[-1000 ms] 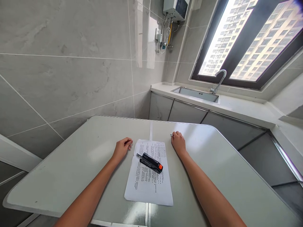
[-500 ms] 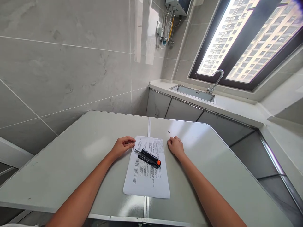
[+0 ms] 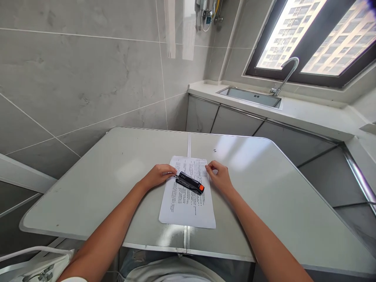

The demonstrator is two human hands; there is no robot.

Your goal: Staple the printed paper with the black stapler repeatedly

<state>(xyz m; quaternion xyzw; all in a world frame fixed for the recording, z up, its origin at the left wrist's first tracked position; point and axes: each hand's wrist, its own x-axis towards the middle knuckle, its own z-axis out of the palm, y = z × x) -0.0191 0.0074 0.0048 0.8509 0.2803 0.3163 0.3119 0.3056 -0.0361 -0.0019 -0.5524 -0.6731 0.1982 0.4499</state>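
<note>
A printed paper sheet (image 3: 188,213) lies on the table across its centre seam. On its upper half rests a black stapler (image 3: 190,183) with an orange end pointing right and a thin metal end at the left. My left hand (image 3: 158,176) reaches over the sheet's upper left edge, fingertips drawn together beside the metal end; what lies between them is too small to tell. At the upper right edge, my right hand (image 3: 220,176) has thumb and forefinger pinched on the paper, the other fingers curled.
The pale table (image 3: 264,196) has cut corners. Two tiny dark bits (image 3: 214,150) lie beyond the sheet. Behind stand a tiled wall (image 3: 88,78) and a counter with a sink (image 3: 252,98) and tap (image 3: 290,70). A white object (image 3: 47,266) is at the lower left.
The view has tilted down. My left hand has moved right, over the sheet's edge near the stapler. My right hand has moved left to the paper, its thumb and forefinger now forming a pinch.
</note>
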